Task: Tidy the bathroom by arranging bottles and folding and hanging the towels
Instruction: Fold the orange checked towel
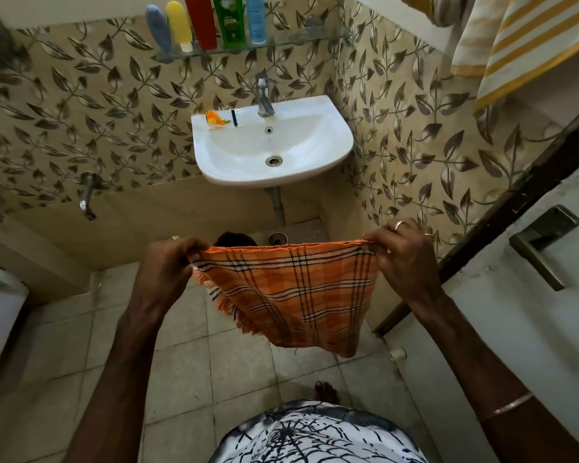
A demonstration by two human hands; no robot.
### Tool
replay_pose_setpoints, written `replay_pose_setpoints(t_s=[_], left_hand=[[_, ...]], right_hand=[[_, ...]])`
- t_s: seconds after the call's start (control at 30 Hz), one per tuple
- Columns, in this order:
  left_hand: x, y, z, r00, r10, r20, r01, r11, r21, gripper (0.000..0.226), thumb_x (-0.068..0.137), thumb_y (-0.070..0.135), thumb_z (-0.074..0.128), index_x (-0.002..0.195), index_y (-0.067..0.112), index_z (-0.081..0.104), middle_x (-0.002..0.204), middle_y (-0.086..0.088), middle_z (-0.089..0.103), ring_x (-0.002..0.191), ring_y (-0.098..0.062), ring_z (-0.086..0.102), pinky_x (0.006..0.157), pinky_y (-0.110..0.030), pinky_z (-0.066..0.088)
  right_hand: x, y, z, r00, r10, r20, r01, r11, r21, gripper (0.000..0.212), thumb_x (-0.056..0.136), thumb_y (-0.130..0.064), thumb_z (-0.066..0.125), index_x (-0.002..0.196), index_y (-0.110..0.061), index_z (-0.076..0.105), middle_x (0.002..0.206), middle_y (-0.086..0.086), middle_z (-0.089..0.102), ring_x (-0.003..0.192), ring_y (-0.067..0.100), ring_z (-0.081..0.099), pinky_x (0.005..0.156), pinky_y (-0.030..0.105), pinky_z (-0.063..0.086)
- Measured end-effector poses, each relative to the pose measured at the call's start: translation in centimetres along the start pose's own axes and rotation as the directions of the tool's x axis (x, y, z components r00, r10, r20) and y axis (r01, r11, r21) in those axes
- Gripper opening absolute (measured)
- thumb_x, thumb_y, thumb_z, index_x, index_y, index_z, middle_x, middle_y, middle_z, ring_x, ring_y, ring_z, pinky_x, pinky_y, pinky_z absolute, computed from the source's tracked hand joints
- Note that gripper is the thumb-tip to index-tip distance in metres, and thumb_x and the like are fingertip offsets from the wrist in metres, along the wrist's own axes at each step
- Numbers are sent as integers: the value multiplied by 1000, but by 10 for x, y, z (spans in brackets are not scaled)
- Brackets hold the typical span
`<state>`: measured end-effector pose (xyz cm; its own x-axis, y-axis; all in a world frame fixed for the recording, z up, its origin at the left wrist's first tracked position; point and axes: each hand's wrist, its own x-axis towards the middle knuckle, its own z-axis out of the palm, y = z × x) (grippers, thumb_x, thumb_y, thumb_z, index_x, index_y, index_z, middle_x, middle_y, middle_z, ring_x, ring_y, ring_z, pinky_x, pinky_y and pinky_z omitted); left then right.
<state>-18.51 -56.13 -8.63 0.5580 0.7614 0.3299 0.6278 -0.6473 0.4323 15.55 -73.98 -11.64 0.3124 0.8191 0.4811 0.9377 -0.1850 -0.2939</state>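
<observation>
Two hands, left hand [168, 262] and right hand [401, 252], pinch one orange checked towel [291, 295] taut; five bottles [208, 21] line one shelf [281, 43].

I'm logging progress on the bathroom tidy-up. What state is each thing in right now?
Orange checked towel: folded, held up by its top corners.
Left hand: gripping one corner.
Right hand: gripping the other corner.
Bottles: lined up on the glass shelf.
Striped towel: hanging.
Tap: no water running.
Sink: dry-looking, wrapper on rim.

Soft, even, warm light fills a sharp wide-angle view that bends strongly at the edges, with glare on the white sink [343, 142] and faint floor shadows.
</observation>
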Motion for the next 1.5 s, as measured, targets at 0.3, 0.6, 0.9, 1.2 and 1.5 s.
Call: replay_pose_setpoints(t_s=[0.3,0.6,0.9,1.2,1.5], left_hand=[[7,-21,11,957,-254,140,290,865,-410,36,87,-9,62,85,25,73,89,-1,73,87,-21,67,80,-38,53],[18,-7,19,934,-346,92,323,706,-630,31,90,-9,57,90,19,71,89,-5,70,83,-16,65,76,-31,53],[28,-20,18,934,-356,10,287,735,-614,38,88,-8,60,93,27,72,92,2,73,85,-12,68,75,-26,51],[37,-23,25,912,-409,8,328,721,-611,38,87,-7,61,86,29,73,89,0,73,85,-18,70,74,-30,54],[36,-13,29,934,-354,43,312,752,-581,39,84,-7,64,83,30,74,83,16,75,78,-6,70,70,-24,53]], right_hand=[[5,5,-16,988,-132,-79,147,961,233,21,87,-18,68,101,-6,76,109,17,58,87,12,58,72,19,55],[27,6,-34,932,-45,358,-90,931,353,29,82,0,71,103,-21,71,97,-7,73,90,4,69,80,38,62],[36,-3,-36,923,-1,385,-183,878,442,45,84,0,73,106,-39,66,89,-9,70,83,5,69,73,42,63],[37,-34,-46,512,-395,763,384,899,208,77,100,-28,54,142,-67,2,107,-15,56,89,4,57,80,27,53],[30,-63,-23,329,-277,902,431,895,118,92,95,-47,59,154,-49,-11,78,-12,50,62,4,50,62,24,51]])
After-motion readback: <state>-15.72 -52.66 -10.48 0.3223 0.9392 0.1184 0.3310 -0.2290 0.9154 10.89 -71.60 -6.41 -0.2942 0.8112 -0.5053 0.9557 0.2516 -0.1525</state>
